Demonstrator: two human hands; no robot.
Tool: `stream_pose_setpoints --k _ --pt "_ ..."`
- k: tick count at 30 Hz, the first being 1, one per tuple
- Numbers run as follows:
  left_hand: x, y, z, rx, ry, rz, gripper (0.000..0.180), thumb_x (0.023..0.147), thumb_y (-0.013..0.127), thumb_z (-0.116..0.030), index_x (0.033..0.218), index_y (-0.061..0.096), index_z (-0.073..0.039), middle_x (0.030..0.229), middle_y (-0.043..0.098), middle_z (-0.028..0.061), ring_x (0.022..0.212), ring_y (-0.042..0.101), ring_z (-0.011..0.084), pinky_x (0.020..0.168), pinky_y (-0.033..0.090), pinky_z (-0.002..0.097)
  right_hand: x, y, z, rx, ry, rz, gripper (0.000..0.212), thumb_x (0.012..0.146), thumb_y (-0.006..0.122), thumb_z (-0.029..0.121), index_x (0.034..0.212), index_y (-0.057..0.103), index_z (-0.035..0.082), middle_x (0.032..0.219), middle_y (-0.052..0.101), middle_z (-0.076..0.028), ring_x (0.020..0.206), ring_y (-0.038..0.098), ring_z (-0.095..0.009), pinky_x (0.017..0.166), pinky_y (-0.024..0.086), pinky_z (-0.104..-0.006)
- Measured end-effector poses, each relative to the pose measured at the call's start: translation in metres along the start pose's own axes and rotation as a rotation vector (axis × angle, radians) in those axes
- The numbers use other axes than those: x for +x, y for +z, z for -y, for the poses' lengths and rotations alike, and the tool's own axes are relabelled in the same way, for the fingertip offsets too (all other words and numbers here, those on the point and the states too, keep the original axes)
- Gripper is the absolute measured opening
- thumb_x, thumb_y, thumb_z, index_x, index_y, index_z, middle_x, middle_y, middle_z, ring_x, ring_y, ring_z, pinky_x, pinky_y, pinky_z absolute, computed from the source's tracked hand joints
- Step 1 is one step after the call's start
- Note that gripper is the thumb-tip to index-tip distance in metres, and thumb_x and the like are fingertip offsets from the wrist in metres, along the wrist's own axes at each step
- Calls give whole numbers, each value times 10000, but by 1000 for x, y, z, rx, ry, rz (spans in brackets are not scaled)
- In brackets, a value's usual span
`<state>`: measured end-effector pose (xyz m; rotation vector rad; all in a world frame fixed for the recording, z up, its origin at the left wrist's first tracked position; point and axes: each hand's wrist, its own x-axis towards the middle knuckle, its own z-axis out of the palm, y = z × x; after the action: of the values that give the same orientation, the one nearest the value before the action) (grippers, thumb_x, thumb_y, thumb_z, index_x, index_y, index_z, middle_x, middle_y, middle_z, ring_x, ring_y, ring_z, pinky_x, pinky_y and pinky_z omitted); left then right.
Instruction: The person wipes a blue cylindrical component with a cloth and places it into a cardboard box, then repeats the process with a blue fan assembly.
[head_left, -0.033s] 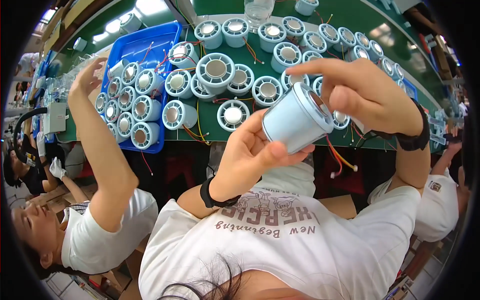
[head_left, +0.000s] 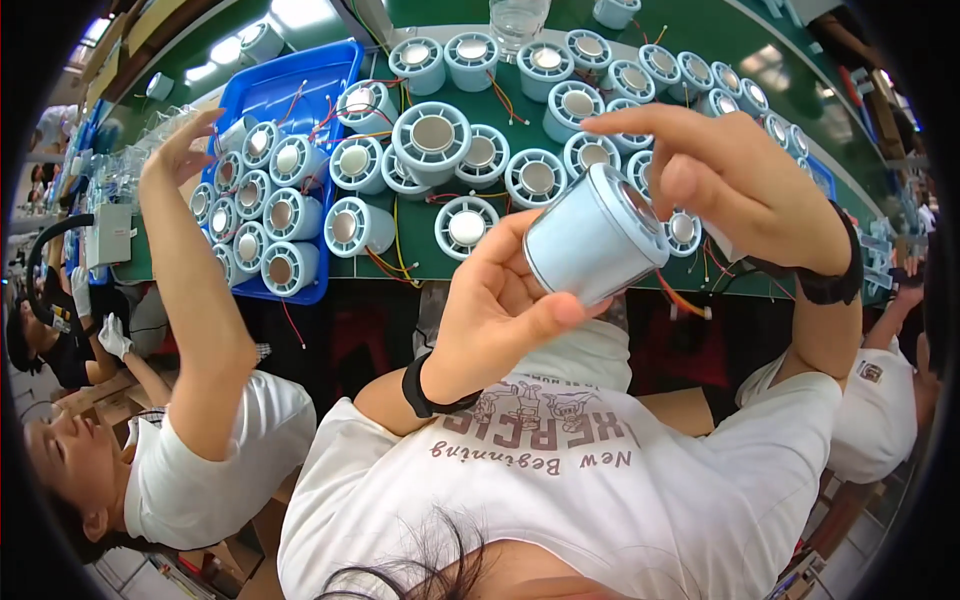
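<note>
A light-blue cylinder (head_left: 590, 245) with a rimmed end, a metal disc and a dangling wire lead is gripped in my left hand (head_left: 500, 315), fingers behind it and thumb along its lower side. It tilts with the disc end toward the upper right. Close over that end is my right hand (head_left: 740, 185), its index finger stretched out to the left and other fingers bent. Something pale shows below the right palm; what it is cannot be made out. Similar cylinders (head_left: 466, 228) with spoked rims and metal discs stand on the green table just beyond my hands.
At the left, a blue tray (head_left: 318, 75) holds several cylinders, mostly with discs facing out. A co-worker's arm (head_left: 195, 270) reaches over beside it. A clear cup (head_left: 517, 25) stands at the far side. Loose coloured wires (head_left: 397, 265) trail over the table's near edge (head_left: 425, 275).
My right hand has shifted slightly to the right. The wire lead on the held cylinder has swung a little. The co-worker's forearm at the left has moved slightly.
</note>
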<state>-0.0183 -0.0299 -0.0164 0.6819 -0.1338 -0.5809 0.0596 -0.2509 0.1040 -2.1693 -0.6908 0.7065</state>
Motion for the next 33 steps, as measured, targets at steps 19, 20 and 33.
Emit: stream_pose_setpoints --k 19,20,33 --pt "11 -20 13 1004 941 5 863 668 861 -39 1381 377 -7 1364 475 207 1191 556 272 919 543 364 -5 18 -2 -181 -192 -39 730 661 844 365 1237 590 -6 1104 649 -141 954 644 -219 791 510 -304" --pt "12 -20 14 1006 947 -14 915 665 869 -58 1407 338 2 1374 460 220 1206 544 295 944 525 390 -4 17 -2 -182 -191 -38 730 661 844 365 1237 590 -6 1104 649 -141 954 644 -219 791 510 -304" --pt "5 -14 -2 854 648 -7 793 780 772 -16 1434 323 10 1415 399 172 1242 526 300 1008 472 387 -19 -9 -14 -539 -232 -175 668 593 766 -17 1227 621 133 1136 595 -84 1013 589 -236 861 491 -331"
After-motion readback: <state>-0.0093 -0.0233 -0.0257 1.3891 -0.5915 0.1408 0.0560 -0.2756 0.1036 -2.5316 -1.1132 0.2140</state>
